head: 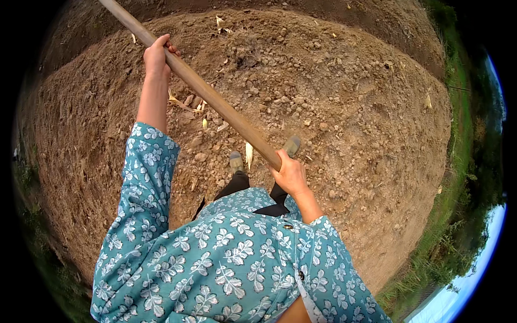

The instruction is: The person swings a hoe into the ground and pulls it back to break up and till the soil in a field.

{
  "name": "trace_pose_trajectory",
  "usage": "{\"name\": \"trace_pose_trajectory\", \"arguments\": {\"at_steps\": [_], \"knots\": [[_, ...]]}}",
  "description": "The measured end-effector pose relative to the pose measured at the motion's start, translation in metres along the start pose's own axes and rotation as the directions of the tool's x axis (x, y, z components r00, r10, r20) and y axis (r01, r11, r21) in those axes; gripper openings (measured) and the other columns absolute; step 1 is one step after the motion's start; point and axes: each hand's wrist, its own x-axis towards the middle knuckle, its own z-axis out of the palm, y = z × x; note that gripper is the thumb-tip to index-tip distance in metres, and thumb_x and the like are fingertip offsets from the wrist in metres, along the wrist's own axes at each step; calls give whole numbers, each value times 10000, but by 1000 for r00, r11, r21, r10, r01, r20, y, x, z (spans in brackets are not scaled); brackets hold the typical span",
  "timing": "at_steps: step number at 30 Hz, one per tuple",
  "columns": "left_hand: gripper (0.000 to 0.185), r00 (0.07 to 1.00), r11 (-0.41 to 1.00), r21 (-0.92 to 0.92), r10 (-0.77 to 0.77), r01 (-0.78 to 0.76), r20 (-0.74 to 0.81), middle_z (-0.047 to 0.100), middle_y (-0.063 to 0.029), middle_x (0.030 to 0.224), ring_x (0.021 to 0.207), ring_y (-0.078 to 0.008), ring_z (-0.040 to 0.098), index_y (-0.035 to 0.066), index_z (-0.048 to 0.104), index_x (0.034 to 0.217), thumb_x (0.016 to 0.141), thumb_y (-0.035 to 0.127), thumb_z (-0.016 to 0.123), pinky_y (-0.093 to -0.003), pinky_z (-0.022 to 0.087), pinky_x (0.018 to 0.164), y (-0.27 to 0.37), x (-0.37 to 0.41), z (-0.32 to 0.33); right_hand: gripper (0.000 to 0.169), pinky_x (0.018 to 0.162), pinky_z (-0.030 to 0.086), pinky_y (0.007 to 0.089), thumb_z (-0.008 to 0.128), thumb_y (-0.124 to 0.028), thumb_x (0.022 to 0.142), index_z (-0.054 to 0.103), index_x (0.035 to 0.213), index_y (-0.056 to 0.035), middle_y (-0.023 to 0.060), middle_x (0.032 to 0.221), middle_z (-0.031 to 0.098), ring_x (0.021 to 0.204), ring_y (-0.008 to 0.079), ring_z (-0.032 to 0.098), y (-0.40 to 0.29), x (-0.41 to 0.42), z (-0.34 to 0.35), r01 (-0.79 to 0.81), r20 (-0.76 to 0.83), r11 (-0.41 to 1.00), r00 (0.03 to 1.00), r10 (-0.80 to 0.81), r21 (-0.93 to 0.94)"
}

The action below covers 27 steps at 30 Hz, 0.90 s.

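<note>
A long wooden tool handle (218,105) slants across the view from the upper left down to the middle. My left hand (158,56) grips its upper part, fingers wrapped round the wood. Around the near end of the handle, by my waist, my right hand (289,171) is closed. The far end runs out of the picture at the top, so any tool head there is hidden. Under the handle lies loose brown soil (343,121) with clods and small stones. A pale dry husk (249,155) rests between my shoes.
My shoes (236,161) stand on the soil. Dry plant scraps (177,101) and clods lie ahead of them. A darker furrow (343,16) curves along the top. Green grass (458,153) and bushes border the soil at the right.
</note>
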Motion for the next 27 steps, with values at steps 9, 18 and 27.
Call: {"name": "trace_pose_trajectory", "arguments": {"at_steps": [9,18,27], "knots": [[118,818,817,112,-573,566,48,424,-62,534,434,-168,451,17,414,649,730,48,495,-330,424,425,-264,-120,69,320,581,426,391,609,-257,650,499,900,-90,181,709,558,714,340,552,71,-191,-57,-723,310,671,608,731,-164],[104,127,128,9,-989,992,69,419,-76,552,527,-210,474,41,427,689,750,80,501,-393,461,565,-322,-279,3,211,487,432,384,606,-218,610,496,772,-141,102,544,536,530,291,547,72,-344,-121,-639,235,634,599,766,-436],[151,443,443,-2,-896,896,-41,398,-59,540,462,-176,422,61,397,615,701,83,519,-378,421,465,-300,-206,-18,222,506,446,390,607,-204,614,494,798,-148,115,603,557,564,290,556,139,-305,-47,-518,215,786,771,600,-339]]}}
